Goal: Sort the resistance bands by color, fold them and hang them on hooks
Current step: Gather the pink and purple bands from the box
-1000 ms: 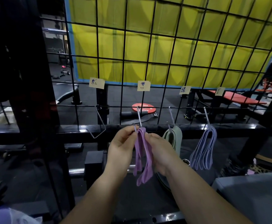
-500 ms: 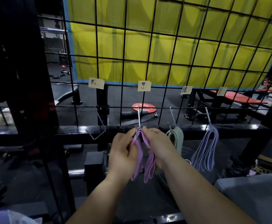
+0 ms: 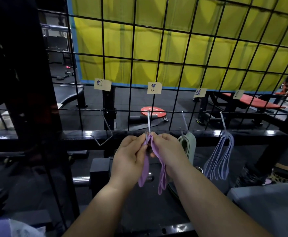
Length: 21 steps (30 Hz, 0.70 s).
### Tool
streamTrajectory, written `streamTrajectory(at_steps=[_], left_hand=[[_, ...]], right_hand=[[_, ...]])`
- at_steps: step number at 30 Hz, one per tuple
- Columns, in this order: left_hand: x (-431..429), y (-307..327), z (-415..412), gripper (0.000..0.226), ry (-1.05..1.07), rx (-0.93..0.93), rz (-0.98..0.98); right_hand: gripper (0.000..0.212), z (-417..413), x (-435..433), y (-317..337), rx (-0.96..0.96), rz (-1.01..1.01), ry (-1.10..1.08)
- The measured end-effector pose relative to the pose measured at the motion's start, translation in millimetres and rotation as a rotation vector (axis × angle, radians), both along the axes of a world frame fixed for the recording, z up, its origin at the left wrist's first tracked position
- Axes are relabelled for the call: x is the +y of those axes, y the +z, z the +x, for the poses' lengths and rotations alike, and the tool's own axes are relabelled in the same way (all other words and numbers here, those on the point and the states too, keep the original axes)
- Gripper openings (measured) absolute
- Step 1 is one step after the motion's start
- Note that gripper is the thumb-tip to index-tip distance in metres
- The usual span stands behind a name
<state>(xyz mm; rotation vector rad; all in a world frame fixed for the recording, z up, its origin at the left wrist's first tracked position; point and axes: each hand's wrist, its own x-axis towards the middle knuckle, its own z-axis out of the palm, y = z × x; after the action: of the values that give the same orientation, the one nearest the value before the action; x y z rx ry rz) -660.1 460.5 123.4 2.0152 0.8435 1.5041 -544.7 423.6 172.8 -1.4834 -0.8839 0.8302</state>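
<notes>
Left hand (image 3: 131, 156) and right hand (image 3: 168, 151) both pinch the folded purple band (image 3: 162, 177) at the hook (image 3: 149, 122), 12 o'clock from the wrists. Hanging step, I'd say; next the fold needs slipping over the tip.

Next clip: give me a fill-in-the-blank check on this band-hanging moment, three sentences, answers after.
Both the left hand and right hand pinch a folded ____ rubber resistance band at a straight metal hook. The bent wire hook at far left carries ____. The folded grey-green resistance band hangs to the held band's ____.
Answers: purple; nothing; right.
</notes>
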Motion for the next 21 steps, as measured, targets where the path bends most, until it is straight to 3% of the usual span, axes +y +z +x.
streamTrajectory(at_steps=[14,21], left_hand=[[-6,0,4,0.045,-0.039,0.014,-0.108],[2,-3,4,0.029,0.023,0.142,-0.018]], right_hand=[[0.041,-1,3,-7,-0.047,0.014,0.023],[0.032,5,3,-14,-0.043,-0.024,0.021]])
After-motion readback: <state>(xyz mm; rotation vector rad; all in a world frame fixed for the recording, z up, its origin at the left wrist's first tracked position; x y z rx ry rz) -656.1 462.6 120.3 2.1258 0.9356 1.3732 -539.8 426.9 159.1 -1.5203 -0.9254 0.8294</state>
